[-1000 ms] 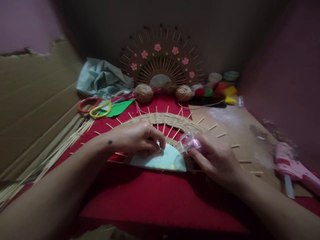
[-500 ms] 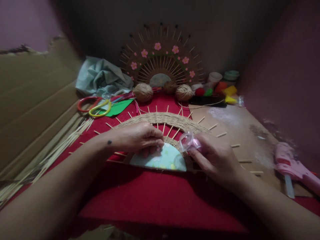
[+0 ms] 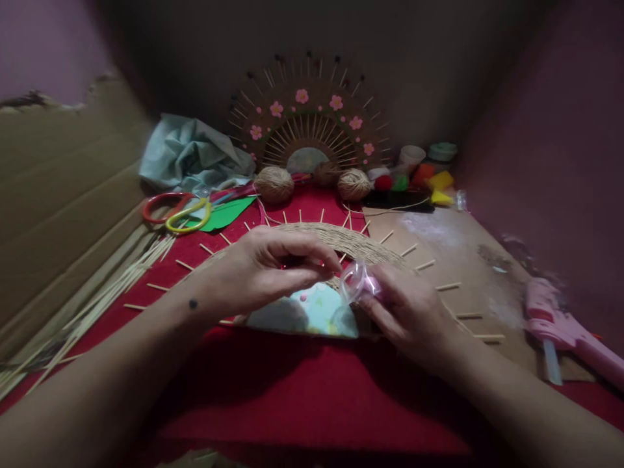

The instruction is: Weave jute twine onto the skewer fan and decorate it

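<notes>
The worktop (image 3: 312, 390) is deep red, and on it the half-round centre patch (image 3: 324, 315) is pale aqua with blotchy yellow and white patterning, ringed by a straw-tan woven band (image 3: 348, 239). Pink five-petalled flowers with yellow centres and pink dots pattern the brown fan piece (image 3: 322, 97). The scissor handles (image 3: 189, 218) are red and yellow, the glue gun (image 3: 548, 312) pink.
</notes>
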The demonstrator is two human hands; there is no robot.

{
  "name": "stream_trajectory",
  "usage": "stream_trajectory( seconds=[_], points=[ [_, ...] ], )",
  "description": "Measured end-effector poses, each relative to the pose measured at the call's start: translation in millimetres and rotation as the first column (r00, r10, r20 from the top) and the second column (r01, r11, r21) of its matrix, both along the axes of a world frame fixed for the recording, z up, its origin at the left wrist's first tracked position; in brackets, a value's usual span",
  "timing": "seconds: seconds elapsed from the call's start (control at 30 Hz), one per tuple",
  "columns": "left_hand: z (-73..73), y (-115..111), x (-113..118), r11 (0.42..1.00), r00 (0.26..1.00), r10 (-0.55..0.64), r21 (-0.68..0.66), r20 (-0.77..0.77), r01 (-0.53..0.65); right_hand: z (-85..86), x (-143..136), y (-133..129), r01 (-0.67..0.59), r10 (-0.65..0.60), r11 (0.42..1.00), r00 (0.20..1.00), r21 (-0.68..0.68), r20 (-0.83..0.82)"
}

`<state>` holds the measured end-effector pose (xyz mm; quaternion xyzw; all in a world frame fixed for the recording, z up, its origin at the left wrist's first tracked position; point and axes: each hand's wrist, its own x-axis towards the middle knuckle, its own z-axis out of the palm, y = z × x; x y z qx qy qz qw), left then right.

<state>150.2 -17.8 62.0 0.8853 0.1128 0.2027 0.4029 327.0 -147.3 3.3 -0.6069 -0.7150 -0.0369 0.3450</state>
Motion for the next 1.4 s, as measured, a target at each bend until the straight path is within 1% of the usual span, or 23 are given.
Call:
stream_trajectory(
  seconds=[0.1,0.17,0.23,0.33,0.43,0.5,0.6,0.7,0.8,0.87,0.9,0.93,0.97,1.0,1.03,1.07,1.1,1.13,1.17,1.2,1.23,1.3,1.4],
  points=[
    [-4.4,-4,3,0.986,1.000,-0.024,0.163,-0.009,0.025,-1.2,-1,-1,-0.010,0.010,1.000,1.000,0.001,-0.004],
    [-8.1,-8,6,0.968,1.000,0.000,0.252,-0.006,0.001,-2.1,-2,-1,-0.010,0.010,1.000,1.000,0.003,0.007],
    [-12.3,-12,9,0.952,0.999,0.032,0.305,0.014,-0.034,-3.3,-4,-1,-0.006,0.006,1.000,1.000,0.003,0.018],
    [-18.6,-18,12,0.952,0.997,0.065,0.298,0.032,-0.071,-4.8,-6,-1,-0.002,0.003,1.000,0.999,-0.012,0.036],
    [-24.8,-22,14,0.978,0.998,0.065,0.199,0.014,-0.067,-5.5,-8,0,0.020,-0.017,0.999,0.997,-0.040,0.072],
    [-29.5,-23,14,0.982,0.997,0.071,0.172,0.022,-0.074,-6.2,-9,1,0.041,-0.036,0.997,0.995,-0.058,0.093],
    [-36.9,-24,14,0.966,0.995,0.085,0.242,0.045,-0.094,-8.6,-10,1,0.050,-0.042,0.996,0.994,-0.072,0.103],
    [-41.5,-26,13,0.943,0.996,0.083,0.319,0.033,-0.089,-11.2,-10,1,0.014,-0.006,0.997,0.995,-0.080,0.104],
    [-41.1,-28,14,0.934,0.997,0.084,0.349,0.002,-0.079,-10.7,-10,0,-0.024,0.031,0.997,0.994,-0.073,0.106],
    [-37.8,-29,15,0.941,0.995,0.095,0.329,-0.021,-0.083,-8.5,-10,0,-0.042,0.050,0.996,0.994,-0.072,0.102],
    [-35.1,-29,15,0.954,0.994,0.106,0.285,-0.038,-0.091,-7.2,-10,-1,-0.049,0.056,0.996,0.994,-0.078,0.094],
    [-31.6,-29,15,0.975,0.991,0.117,0.197,-0.066,-0.102,-5.9,-10,-1,-0.052,0.059,0.995,0.995,-0.084,0.081],
    [-27.4,-28,14,0.992,0.988,0.116,0.058,-0.103,-0.110,-4.9,-9,-1,-0.046,0.052,0.995,0.997,-0.088,0.064],
    [-22.8,-27,13,0.986,0.985,0.089,-0.124,-0.147,-0.108,-4.2,-8,-1,-0.030,0.035,0.995,0.998,-0.092,0.048],
    [-18.1,-24,11,0.940,0.984,0.039,-0.326,-0.174,-0.095,-3.8,-7,0,-0.006,0.010,0.995,0.999,-0.098,0.036],
    [-13.7,-22,9,0.854,0.985,-0.024,-0.517,-0.169,-0.067,-3.7,-6,0,0.024,-0.021,0.994,0.999,-0.105,0.028],
    [-10.0,-18,8,0.746,0.988,-0.079,-0.665,-0.132,-0.029,-3.9,-4,1,0.057,-0.054,0.992,0.998,-0.113,0.024],
    [-7.5,-15,6,0.642,0.991,-0.108,-0.767,-0.075,0.012,-4.1,-3,1,0.086,-0.084,0.989,0.996,-0.120,0.021],
    [-6.2,-11,5,0.559,0.994,-0.104,-0.828,-0.015,0.046,-4.4,-1,2,0.104,-0.102,0.987,0.995,-0.123,0.017],
    [-6.3,-8,5,0.501,0.996,-0.078,-0.863,0.033,0.068,-4.6,-1,2,0.109,-0.109,0.987,0.994,-0.121,0.009],
    [-7.7,-5,6,0.465,0.997,-0.043,-0.882,0.065,0.077,-4.7,0,2,0.104,-0.105,0.988,0.994,-0.111,-0.003],
    [-12.7,0,9,0.437,0.996,0.012,-0.896,0.089,0.075,-4.7,0,1,0.081,-0.084,0.992,0.996,-0.094,-0.028],
    [-19.8,4,13,0.467,0.996,0.050,-0.883,0.079,0.047,-4.4,0,0,0.069,-0.074,0.994,0.996,-0.087,-0.054]
  ],
)
